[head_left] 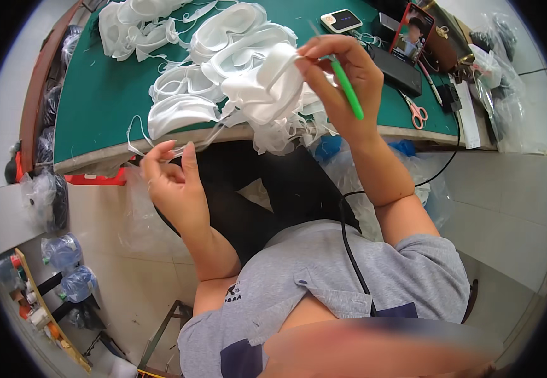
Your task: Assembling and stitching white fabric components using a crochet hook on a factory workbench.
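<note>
My right hand (348,79) is raised over the table's near edge, its thumb and forefinger pinching the rim of a white cupped fabric piece (266,85). A slim tool with a green handle (347,87) also rests between those fingers; its working end is mostly hidden. Lower and to the left, my left hand (175,186) has its fingers closed on a thin white strap (213,134), which runs up toward the cupped piece. Close beyond it lies another curved white piece (182,114), and a heap of similar strapped white pieces (229,28) spreads behind.
On the green table (90,113) stand a phone (412,30) showing a picture, a small white device (341,21) and a black box (397,69). Pink-handled scissors (417,114) lie at right. A black cable (344,233) crosses my body. Clear plastic bags (374,170) hang below the edge.
</note>
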`<state>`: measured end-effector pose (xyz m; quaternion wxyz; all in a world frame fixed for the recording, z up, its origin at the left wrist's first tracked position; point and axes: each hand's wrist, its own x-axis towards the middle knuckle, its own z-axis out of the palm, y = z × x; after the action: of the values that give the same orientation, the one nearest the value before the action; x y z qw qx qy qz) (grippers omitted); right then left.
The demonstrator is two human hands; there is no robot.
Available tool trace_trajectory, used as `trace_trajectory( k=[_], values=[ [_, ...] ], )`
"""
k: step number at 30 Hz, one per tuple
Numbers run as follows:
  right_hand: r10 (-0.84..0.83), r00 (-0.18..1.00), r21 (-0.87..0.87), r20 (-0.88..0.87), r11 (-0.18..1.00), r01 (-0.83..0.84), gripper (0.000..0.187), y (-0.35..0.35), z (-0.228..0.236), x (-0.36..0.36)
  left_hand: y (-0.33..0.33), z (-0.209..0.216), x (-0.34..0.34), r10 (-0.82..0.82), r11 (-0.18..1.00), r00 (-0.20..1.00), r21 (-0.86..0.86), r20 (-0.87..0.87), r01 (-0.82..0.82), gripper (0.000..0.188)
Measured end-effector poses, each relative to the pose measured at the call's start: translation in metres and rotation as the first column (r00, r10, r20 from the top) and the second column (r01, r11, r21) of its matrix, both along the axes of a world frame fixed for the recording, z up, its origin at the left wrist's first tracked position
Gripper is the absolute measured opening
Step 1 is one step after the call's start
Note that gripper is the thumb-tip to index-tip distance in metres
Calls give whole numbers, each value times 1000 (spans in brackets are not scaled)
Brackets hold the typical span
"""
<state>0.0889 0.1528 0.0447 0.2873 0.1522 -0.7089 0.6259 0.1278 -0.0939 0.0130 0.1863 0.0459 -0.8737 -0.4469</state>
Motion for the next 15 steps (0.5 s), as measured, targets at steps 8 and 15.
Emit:
trace_trajectory(
  k=[8,15],
  values=[
    [345,929,276,-136,914,-299,15,-33,30,-18,33,36,-44,-554,815,825,274,112,510,51],
    [503,771,49,391,825,-563,15,-16,-17,-12,21,2,-55,-570,242,795,883,-206,402,34]
  ],
)
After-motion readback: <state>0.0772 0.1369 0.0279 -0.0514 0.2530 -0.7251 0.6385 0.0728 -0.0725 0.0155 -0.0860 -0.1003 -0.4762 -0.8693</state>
